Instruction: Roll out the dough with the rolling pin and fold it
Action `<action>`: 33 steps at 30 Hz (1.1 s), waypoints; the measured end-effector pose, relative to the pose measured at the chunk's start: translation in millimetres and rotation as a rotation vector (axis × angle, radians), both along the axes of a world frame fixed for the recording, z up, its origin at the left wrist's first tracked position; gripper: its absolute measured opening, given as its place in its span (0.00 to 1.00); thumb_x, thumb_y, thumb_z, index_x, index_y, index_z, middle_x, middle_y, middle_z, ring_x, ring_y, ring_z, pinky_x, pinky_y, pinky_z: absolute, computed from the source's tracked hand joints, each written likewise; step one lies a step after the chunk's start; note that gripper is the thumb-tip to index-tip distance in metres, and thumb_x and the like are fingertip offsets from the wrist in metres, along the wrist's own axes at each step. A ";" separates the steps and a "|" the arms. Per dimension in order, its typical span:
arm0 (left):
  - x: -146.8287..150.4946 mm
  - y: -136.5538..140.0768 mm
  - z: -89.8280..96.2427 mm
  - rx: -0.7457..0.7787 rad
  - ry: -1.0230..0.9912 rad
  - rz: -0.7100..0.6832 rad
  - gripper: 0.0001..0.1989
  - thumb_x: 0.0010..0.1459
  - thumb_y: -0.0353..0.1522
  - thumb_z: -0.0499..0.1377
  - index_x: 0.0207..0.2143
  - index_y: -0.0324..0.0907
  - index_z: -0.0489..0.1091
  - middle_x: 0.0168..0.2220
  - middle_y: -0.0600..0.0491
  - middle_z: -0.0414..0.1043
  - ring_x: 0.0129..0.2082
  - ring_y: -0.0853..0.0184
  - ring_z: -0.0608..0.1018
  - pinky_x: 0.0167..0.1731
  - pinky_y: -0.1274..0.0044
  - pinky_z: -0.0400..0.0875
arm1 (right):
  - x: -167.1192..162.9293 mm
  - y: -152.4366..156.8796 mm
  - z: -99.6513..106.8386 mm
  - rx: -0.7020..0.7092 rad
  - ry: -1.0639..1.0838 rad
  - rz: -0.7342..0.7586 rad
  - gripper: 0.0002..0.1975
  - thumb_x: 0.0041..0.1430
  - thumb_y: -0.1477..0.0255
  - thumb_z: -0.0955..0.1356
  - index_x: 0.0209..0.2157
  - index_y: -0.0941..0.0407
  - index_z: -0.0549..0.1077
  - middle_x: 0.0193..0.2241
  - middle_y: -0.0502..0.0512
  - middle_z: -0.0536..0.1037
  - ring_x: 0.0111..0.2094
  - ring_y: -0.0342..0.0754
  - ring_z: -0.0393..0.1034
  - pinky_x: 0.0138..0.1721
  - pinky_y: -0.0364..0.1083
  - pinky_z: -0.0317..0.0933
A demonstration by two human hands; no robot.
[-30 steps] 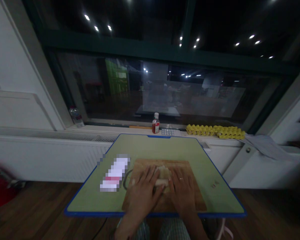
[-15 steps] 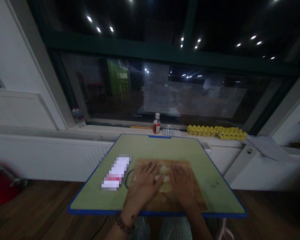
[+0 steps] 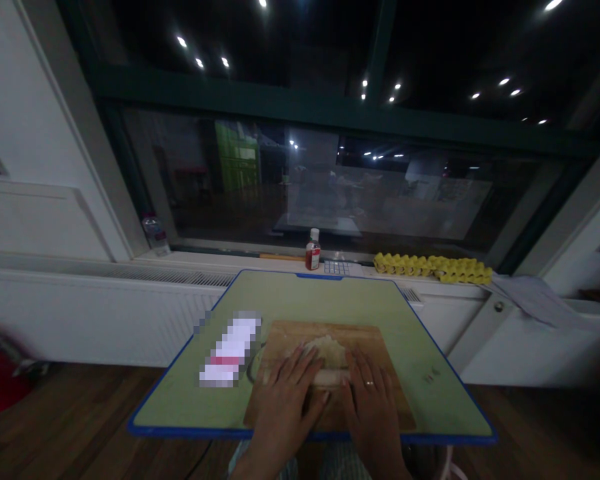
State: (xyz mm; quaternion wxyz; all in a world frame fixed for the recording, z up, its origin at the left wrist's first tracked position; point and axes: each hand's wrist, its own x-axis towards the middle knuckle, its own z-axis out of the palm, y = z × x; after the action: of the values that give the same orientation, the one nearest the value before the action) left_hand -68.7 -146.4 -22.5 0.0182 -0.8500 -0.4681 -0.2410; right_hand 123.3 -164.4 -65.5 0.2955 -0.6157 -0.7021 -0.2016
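Note:
A pale rolling pin [image 3: 333, 378] lies crosswise on a wooden cutting board [image 3: 397, 413]. My left hand [image 3: 286, 397] rests palm down over the pin's left part, its fingers stretched out and spread. Over the right part lies my right hand [image 3: 374, 400], also flat with fingers extended and a ring on one of them. Just beyond the pin, between the fingertips, a flattened sheet of pale dough [image 3: 327, 348] shows on the board. The pin's ends are hidden under my hands.
The board sits on a small green table [image 3: 445, 400] with a blue rim. To its left lies a blurred-out lit phone-like object [image 3: 233, 347]. On the windowsill stand a red sauce bottle [image 3: 313, 250], a yellow egg carton [image 3: 433, 267] and a clear plastic bottle [image 3: 155, 233].
Both hands have moved back toward my body together with the rolling pin. More of the dough sheet now shows beyond the pin.

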 end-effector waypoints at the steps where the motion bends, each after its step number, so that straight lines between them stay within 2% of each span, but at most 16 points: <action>1: 0.3 3.1 1.3 -0.007 0.007 0.005 0.23 0.64 0.42 0.55 0.60 0.49 0.66 0.64 0.52 0.63 0.65 0.54 0.63 0.60 0.58 0.61 | -0.2 4.0 1.4 -0.005 -0.001 -0.002 0.23 0.69 0.64 0.57 0.61 0.55 0.66 0.59 0.58 0.70 0.61 0.55 0.61 0.60 0.57 0.53; 5: 4.1 20.8 11.0 -0.032 0.014 0.019 0.21 0.65 0.43 0.53 0.58 0.50 0.68 0.64 0.53 0.62 0.64 0.57 0.64 0.61 0.59 0.59 | -2.7 26.5 14.1 -0.074 0.014 -0.030 0.21 0.69 0.68 0.56 0.57 0.55 0.71 0.54 0.58 0.75 0.57 0.54 0.66 0.60 0.56 0.54; 8: 8.3 30.7 16.8 -0.054 -0.002 0.048 0.21 0.65 0.44 0.54 0.57 0.49 0.70 0.62 0.52 0.66 0.62 0.58 0.67 0.62 0.60 0.58 | -4.5 38.5 24.1 -0.165 0.020 -0.023 0.19 0.68 0.70 0.57 0.53 0.53 0.75 0.53 0.56 0.76 0.56 0.53 0.67 0.59 0.55 0.55; 10: 10.1 31.7 18.0 -0.064 -0.012 0.069 0.20 0.65 0.44 0.54 0.56 0.48 0.71 0.61 0.52 0.68 0.61 0.58 0.68 0.62 0.60 0.58 | -4.8 39.9 25.7 -0.179 0.015 -0.011 0.19 0.68 0.71 0.57 0.52 0.53 0.75 0.54 0.56 0.76 0.56 0.54 0.67 0.59 0.55 0.55; 14: 8.9 20.7 13.0 -0.021 -0.019 0.069 0.20 0.65 0.44 0.54 0.56 0.50 0.70 0.62 0.53 0.65 0.63 0.56 0.65 0.62 0.57 0.58 | -3.7 28.0 15.5 -0.129 0.032 -0.021 0.21 0.69 0.68 0.57 0.57 0.54 0.71 0.56 0.57 0.73 0.56 0.53 0.67 0.57 0.54 0.57; 17: 5.1 8.0 4.5 0.001 -0.007 0.041 0.22 0.65 0.43 0.53 0.59 0.51 0.67 0.63 0.54 0.64 0.64 0.55 0.64 0.60 0.56 0.60 | -2.6 12.3 6.9 -0.043 0.032 -0.001 0.22 0.69 0.64 0.57 0.59 0.56 0.69 0.57 0.59 0.72 0.57 0.55 0.66 0.58 0.55 0.57; 21: 0.5 -4.3 -5.1 0.046 -0.009 0.011 0.25 0.66 0.41 0.53 0.64 0.51 0.61 0.65 0.54 0.61 0.65 0.54 0.62 0.61 0.56 0.59 | -1.8 -4.5 4.5 -0.005 0.043 0.033 0.23 0.69 0.63 0.58 0.61 0.56 0.66 0.59 0.59 0.70 0.61 0.54 0.61 0.60 0.54 0.55; 26: -3.2 1.1 0.8 0.013 0.001 -0.023 0.25 0.66 0.42 0.53 0.64 0.53 0.60 0.65 0.55 0.61 0.67 0.56 0.59 0.62 0.58 0.58 | -0.9 -1.9 3.6 0.021 0.052 0.048 0.24 0.69 0.62 0.58 0.60 0.57 0.66 0.57 0.60 0.72 0.59 0.53 0.64 0.59 0.54 0.56; 30: -3.7 21.8 12.2 -0.056 0.018 -0.032 0.23 0.67 0.44 0.52 0.63 0.55 0.62 0.65 0.58 0.60 0.66 0.59 0.60 0.63 0.59 0.57 | 0.6 17.7 10.6 -0.076 0.062 0.009 0.22 0.70 0.65 0.56 0.57 0.56 0.70 0.55 0.59 0.74 0.56 0.53 0.67 0.58 0.53 0.57; 33: -4.4 40.2 12.9 -0.076 0.003 -0.001 0.24 0.67 0.45 0.51 0.62 0.51 0.63 0.64 0.55 0.62 0.65 0.59 0.63 0.64 0.60 0.55 | 2.6 34.7 22.3 -0.218 0.069 0.009 0.20 0.70 0.68 0.56 0.55 0.53 0.73 0.54 0.54 0.75 0.57 0.50 0.67 0.60 0.52 0.56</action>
State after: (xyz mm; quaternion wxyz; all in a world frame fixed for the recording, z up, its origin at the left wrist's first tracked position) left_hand -73.1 -106.2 -9.6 -0.0134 -0.8506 -0.4766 -0.2216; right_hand 125.9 -129.7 -43.2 0.2517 -0.6476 -0.7121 -0.1013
